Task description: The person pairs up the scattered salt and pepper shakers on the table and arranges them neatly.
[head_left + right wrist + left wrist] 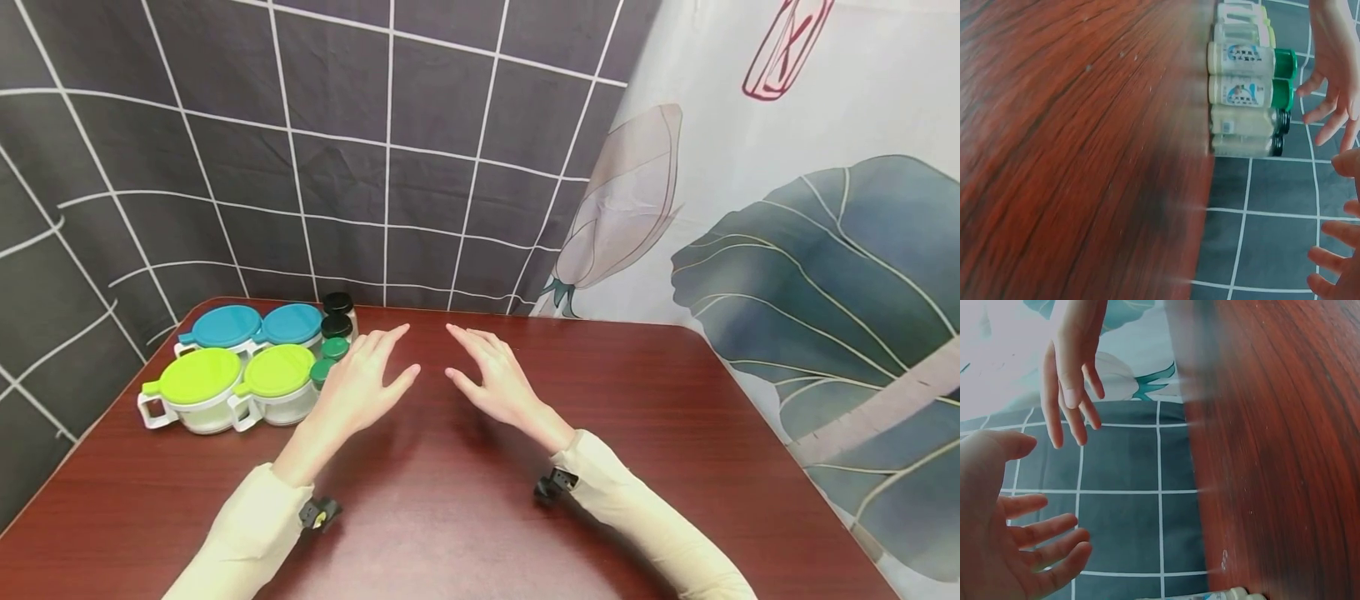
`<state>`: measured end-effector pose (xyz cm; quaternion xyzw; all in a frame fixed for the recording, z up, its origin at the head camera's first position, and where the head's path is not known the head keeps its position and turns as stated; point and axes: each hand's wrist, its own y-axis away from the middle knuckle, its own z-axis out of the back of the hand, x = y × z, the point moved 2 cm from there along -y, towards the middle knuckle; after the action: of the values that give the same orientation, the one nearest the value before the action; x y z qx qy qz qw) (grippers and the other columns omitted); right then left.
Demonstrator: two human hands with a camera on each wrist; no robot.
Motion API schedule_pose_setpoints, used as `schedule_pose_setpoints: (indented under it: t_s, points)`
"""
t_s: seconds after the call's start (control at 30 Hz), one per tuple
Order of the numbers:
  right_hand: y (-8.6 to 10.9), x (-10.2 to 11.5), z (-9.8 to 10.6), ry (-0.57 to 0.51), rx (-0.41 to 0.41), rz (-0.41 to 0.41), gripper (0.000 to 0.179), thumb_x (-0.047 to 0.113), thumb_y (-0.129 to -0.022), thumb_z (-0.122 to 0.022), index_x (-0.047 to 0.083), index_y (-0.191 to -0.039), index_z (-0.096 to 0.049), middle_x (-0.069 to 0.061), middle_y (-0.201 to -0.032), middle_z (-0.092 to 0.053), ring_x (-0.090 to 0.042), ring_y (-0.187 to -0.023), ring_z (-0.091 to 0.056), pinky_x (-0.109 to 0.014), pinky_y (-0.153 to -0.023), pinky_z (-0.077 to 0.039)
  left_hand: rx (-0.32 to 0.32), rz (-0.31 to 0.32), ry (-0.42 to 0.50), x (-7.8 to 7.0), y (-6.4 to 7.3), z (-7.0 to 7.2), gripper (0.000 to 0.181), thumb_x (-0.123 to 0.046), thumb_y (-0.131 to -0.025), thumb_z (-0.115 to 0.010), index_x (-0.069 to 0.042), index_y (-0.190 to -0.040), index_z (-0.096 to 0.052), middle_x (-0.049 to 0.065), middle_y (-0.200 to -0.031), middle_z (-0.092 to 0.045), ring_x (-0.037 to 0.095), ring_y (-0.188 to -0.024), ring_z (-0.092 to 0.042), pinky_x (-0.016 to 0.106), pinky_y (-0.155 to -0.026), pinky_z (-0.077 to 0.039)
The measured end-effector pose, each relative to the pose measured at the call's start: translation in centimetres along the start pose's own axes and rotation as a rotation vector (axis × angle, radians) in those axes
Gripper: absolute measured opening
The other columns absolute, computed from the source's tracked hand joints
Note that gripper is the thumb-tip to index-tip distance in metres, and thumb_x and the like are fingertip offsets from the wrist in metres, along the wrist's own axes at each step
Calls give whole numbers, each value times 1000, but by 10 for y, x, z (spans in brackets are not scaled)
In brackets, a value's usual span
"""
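Both hands hover over the middle of a reddish-brown table (450,533), palms turned toward each other with a gap between. My left hand (360,383) holds nothing, its fingers loosely extended; in the head view it overlaps the edge of the green-lidded shaker jars (335,348). My right hand (498,379) mirrors it, fingers spread and nothing in them. In the left wrist view the left hand (1029,544) has its fingers slightly bent. The right wrist view shows the labelled shaker jars (1244,92) standing in a row beyond the hands.
At the back left stand blue-lidded pots (227,326) and lime-lidded pots (201,376) with white handles. Black-capped jars (337,303) stand beside them. Behind the table hang a dark gridded curtain (435,192) and a white leaf-patterned cloth (825,275).
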<state>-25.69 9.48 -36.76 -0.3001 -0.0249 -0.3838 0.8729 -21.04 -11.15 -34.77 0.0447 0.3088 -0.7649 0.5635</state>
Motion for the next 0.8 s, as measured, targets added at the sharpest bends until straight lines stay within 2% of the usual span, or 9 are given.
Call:
schedule_pose_setpoints:
  t_s: [0.3,0.53,0.8]
  points:
    - [-7,12,-6,-23,-13,10,60,30,-89,-65,19,-144,-43,1,-138,-56,-18,-118,-52,-41,-102,-41,-17,18,-7,9,4,8,58,-39,-88,-64,-11,-137,-50,13,-123,-61,32,-111,-57,52,-85,-53]
    - [-11,21,-12,-52,-29,10,59,27,-87,-68,17,-141,-47,0,-134,-58,-18,-118,-52,-40,-102,-42,-52,15,2,15,7,13,55,-35,-88,-66,-9,-134,-53,15,-122,-61,34,-110,-57,52,-92,-49]
    - [-15,33,-18,-104,-40,14,60,24,-84,-71,15,-139,-49,0,-131,-60,-17,-117,-52,-37,-102,-42,-57,67,17,21,12,21,54,-32,-89,-64,-4,-133,-52,19,-124,-59,36,-110,-54,54,-91,-49]
